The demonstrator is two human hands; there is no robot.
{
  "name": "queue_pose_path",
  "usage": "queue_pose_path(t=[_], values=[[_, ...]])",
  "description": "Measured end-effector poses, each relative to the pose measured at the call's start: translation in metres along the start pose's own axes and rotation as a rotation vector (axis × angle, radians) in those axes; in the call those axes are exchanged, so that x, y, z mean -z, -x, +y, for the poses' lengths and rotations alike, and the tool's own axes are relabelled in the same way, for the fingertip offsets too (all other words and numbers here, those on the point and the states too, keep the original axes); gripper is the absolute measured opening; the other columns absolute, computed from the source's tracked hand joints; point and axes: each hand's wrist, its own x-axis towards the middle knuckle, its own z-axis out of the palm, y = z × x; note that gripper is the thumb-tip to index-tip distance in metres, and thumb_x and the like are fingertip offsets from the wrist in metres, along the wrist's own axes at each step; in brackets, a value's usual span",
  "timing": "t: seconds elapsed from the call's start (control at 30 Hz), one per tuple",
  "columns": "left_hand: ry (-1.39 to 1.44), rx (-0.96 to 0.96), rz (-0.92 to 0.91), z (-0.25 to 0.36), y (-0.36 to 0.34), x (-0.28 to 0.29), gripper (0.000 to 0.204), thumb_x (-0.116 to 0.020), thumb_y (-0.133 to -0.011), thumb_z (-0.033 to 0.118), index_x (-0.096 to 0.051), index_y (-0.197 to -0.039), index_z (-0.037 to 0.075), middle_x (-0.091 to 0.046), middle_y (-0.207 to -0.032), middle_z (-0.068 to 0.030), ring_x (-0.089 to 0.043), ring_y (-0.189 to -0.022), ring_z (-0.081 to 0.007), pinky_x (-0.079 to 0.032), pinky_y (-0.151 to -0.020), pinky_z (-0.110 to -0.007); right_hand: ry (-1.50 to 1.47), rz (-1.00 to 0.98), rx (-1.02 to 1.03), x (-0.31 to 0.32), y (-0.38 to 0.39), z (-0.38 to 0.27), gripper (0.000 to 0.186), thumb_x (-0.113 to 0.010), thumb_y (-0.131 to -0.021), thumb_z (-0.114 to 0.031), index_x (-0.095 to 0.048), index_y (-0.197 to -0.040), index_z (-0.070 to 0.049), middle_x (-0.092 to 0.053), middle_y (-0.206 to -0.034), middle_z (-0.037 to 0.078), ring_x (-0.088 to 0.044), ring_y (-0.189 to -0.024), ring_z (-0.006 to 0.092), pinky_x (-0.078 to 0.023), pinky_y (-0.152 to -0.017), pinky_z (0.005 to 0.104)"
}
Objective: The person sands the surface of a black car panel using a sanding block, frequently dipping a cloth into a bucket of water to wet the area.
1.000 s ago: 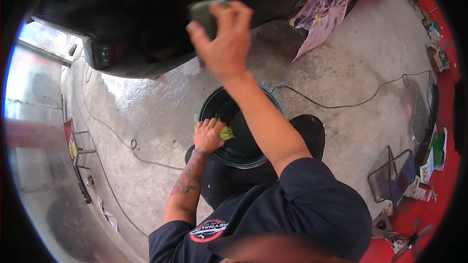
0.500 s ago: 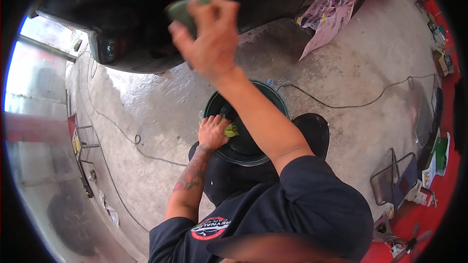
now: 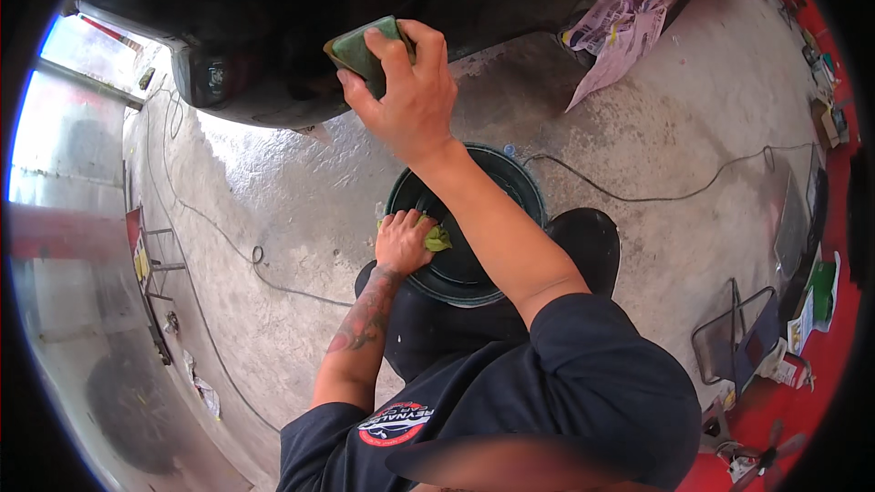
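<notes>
My right hand [image 3: 412, 96] is closed around a green sanding block [image 3: 363, 56], fingers on one side and thumb on the other. It is up against or just in front of the dark, glossy car body panel [image 3: 273, 27]; contact is hard to tell. My left hand [image 3: 404, 241] grips a yellow-green cloth [image 3: 438, 238] at the left side of a round black tub [image 3: 533, 210] between my knees. Part of the cloth is hidden under the fingers. My right forearm crosses above the tub and covers part of it.
Printed paper sheets [image 3: 620, 36] hang from the car at the upper right. A thin cable [image 3: 638, 198] runs over the concrete floor [image 3: 301, 210], and another cable [image 3: 214, 232] lies at left. A folding chair [image 3: 738, 337] and a small fan [image 3: 761, 460] are at right.
My right hand has come down toward me and slightly right with the sanding block, and the block now shows sharply. The left hand stays at the tub with the cloth.
</notes>
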Motion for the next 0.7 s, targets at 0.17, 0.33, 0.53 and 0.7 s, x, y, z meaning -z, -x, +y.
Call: queue_pose_path(t=[0.17, 0.33, 0.53, 0.7], values=[[0.025, -0.012, 0.030, -0.002, 0.002, 0.001, 0.040, -0.079, -0.063, 0.024, -0.074, -0.103, 0.021, -0.063, -0.097, -0.0011, -0.062, -0.094, -0.0242, -0.048, -0.082, -0.041, 0.089, 0.130, -0.147, 0.021, -0.037, 0.054, 0.046, -0.081, -0.080, -0.029, -0.065, -0.118, -0.008, -0.050, -0.124, 0.017, -0.056, -0.111, 0.0364, -0.052, -0.090, 0.0462], [0.022, -0.009, 0.050, 0.000, 0.001, 0.000, 0.039, -0.080, -0.064, 0.025, -0.074, -0.102, 0.022, -0.063, -0.097, -0.0009, -0.062, -0.096, -0.0236, -0.048, -0.084, -0.041, 0.161, 0.263, -0.278, 0.058, -0.082, 0.112, 0.045, -0.074, -0.091, -0.026, -0.060, -0.124, 0.000, -0.059, -0.118, 0.021, -0.059, -0.110, 0.0389, -0.048, -0.097, 0.0450], [0.020, -0.010, 0.031, -0.001, 0.001, -0.004, 0.039, -0.081, -0.063, 0.025, -0.074, -0.102, 0.022, -0.063, -0.098, -0.0006, -0.062, -0.096, -0.0234, -0.048, -0.085, -0.041, 0.280, 0.288, -0.156, 0.059, -0.073, 0.115, 0.048, -0.075, -0.092, -0.025, -0.062, -0.129, 0.003, -0.061, -0.123, 0.023, -0.058, -0.117, 0.0409, -0.046, -0.102, 0.0463], [0.020, 0.005, 0.029, -0.002, 0.002, -0.002, 0.039, -0.081, -0.064, 0.025, -0.074, -0.102, 0.021, -0.064, -0.099, -0.0009, -0.062, -0.096, -0.0235, -0.048, -0.085, -0.041, 0.297, 0.229, -0.186, 0.055, -0.059, 0.094, 0.045, -0.072, -0.093, -0.021, -0.062, -0.129, 0.005, -0.061, -0.123, 0.025, -0.058, -0.116, 0.0436, -0.046, -0.103, 0.0466]])
